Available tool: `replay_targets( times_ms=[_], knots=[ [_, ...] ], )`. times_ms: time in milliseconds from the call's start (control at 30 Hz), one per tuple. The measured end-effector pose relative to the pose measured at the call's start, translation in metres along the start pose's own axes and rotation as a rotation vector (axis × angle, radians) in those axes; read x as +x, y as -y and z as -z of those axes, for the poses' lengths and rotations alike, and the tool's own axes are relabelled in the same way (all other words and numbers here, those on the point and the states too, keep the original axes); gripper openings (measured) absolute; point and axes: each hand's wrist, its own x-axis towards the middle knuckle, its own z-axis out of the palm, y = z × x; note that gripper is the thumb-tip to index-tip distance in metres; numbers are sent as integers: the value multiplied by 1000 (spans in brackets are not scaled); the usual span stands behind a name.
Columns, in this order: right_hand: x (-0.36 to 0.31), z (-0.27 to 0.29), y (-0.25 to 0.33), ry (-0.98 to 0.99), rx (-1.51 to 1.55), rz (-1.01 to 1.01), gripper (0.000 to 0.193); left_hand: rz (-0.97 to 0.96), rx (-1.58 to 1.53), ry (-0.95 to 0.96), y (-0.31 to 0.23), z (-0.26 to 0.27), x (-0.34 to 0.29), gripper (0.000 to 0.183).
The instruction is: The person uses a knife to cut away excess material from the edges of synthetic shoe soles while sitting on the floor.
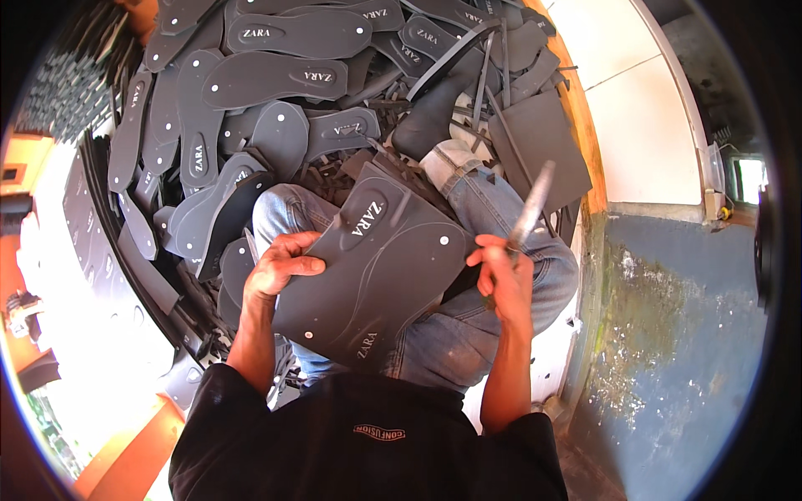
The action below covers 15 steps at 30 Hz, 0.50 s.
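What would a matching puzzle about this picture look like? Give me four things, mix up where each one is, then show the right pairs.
Things:
1. Left hand
2. Knife
3. Dark grey sheet
4. Sole-shaped pieces

Places:
A. Lying over the lap of the jeans
B. Heaped in front and to the left of the person
C. Gripping the sheet's left side
D. In the right hand

Pairs: 1-C, 2-D, 3-A, 4-B

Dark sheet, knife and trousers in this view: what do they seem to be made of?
Dark sheet: probably foam or rubber, matte, judging by its dull, smooth face and pressed-in outlines.
Knife: the blade looks like metal, greyish with a pale sheen, though slightly blurred.
Trousers: likely denim, by the faded blue, creased cloth.
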Motion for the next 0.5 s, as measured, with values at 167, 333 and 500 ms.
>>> replay_targets(
  times_ms=[167,333,500],
  knots=[
    [9,-5,-13,-13,50,-96,27,66,-42,37,-11,4,-8,44],
    [0,1,-11,114,48,-179,27,31,91,110,-24,-2,-10,42],
    [-4,14,-7,306,264,-83,27,-340,372,306,-65,-17,-28,37]
  ],
)
